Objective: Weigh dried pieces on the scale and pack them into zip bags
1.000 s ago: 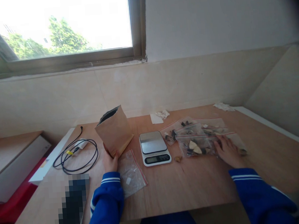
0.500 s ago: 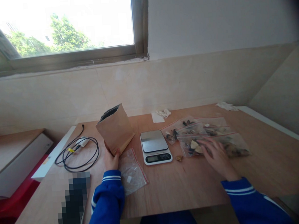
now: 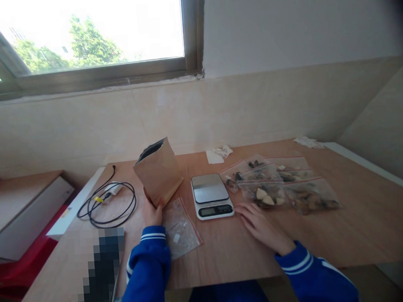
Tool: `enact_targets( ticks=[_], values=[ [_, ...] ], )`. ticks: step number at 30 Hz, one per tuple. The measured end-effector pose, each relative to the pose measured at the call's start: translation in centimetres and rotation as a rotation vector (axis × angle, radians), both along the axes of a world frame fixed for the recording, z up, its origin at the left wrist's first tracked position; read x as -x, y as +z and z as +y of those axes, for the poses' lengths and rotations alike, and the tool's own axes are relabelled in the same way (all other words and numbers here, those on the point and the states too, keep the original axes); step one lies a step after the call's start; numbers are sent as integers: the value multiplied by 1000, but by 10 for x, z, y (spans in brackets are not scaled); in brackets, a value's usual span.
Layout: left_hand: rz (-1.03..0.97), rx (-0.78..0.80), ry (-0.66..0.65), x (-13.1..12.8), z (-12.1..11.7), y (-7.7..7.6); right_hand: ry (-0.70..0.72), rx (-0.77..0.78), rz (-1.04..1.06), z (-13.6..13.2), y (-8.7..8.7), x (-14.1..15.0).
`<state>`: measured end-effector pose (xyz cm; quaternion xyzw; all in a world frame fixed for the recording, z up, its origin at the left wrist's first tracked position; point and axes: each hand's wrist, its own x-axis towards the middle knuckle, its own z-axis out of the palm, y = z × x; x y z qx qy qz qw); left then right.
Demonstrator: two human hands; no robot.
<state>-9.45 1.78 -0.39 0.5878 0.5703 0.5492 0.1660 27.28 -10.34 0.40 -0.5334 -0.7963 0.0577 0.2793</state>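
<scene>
My left hand [image 3: 152,214] is closed on the lower left corner of a brown paper bag [image 3: 159,172], which stands tilted with its dark mouth gaping. A clear zip bag [image 3: 181,230] with a small white label lies flat beside that hand. To the right sits a white kitchen scale [image 3: 212,196] with a bare metal plate. My right hand [image 3: 260,225] rests low over the table at the scale's right edge, fingers stretched out and a little apart. The small brown piece that lay there is hidden under these fingers.
Several zip bags of dried pieces [image 3: 265,196] lie overlapping on the right, one holding brown slices [image 3: 310,199]. Crumpled tissue [image 3: 223,151] and a white paper [image 3: 215,157] lie behind the scale. A coiled black cable [image 3: 105,206] and a pixelated dark object [image 3: 104,268] are on the left.
My right hand has left the zip bags and moved left to the scale's edge, covering the small brown piece. My left hand keeps its hold on the paper bag.
</scene>
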Motion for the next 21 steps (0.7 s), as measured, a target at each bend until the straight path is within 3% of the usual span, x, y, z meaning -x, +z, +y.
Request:
enact_targets(
  ticks=[5, 8, 12, 17, 21],
  values=[
    [-9, 5, -9, -2, -2, 0, -105, -32, 93, 6, -20, 4],
    [-69, 27, -10, -2, 0, -4, -151, -32, 202, 16, -18, 0],
    [-133, 72, 11, -1, 3, -9, -153, -37, 355, 40, 9, 14],
    [-183, 58, 40, 3, 4, -9, -117, -57, 304, 73, 44, 47],
    [-186, -6, 142, 3, 2, -6, -89, -199, 451, 66, 76, 63]
  ],
)
